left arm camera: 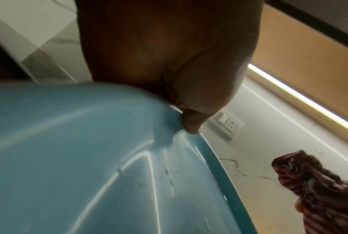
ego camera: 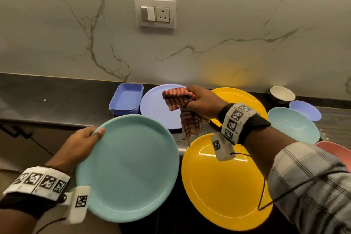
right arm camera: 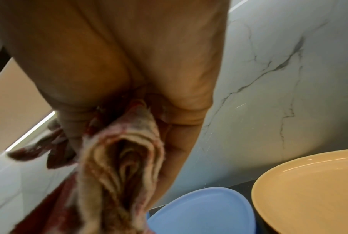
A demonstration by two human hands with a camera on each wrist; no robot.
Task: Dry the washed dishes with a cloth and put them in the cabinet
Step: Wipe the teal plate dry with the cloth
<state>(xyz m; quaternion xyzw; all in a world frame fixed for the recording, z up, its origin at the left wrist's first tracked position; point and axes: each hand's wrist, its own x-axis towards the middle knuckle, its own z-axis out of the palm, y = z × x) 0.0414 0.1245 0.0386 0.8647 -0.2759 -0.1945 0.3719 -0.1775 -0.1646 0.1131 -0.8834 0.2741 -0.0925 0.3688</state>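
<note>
My left hand (ego camera: 89, 137) grips the rim of a teal plate (ego camera: 129, 169), thumb on top, and holds it up in front of the counter edge. The left wrist view shows that thumb (left arm camera: 191, 123) pressed on the teal plate's (left arm camera: 89, 158) wet rim. My right hand (ego camera: 201, 100) holds a bunched red-and-white checked cloth (ego camera: 182, 108) above the counter, beyond the teal plate. In the right wrist view the cloth (right arm camera: 117, 166) hangs down from the curled fingers (right arm camera: 177, 114).
On the dark counter (ego camera: 57, 99) lie a blue plate (ego camera: 157, 108), a blue rectangular tub (ego camera: 126, 99), two yellow plates (ego camera: 224, 186) (ego camera: 245, 100), a teal bowl (ego camera: 292, 125), a blue bowl (ego camera: 305, 109), a white cup (ego camera: 282, 93) and a pink dish (ego camera: 336, 150). A wall socket (ego camera: 155, 13) sits above.
</note>
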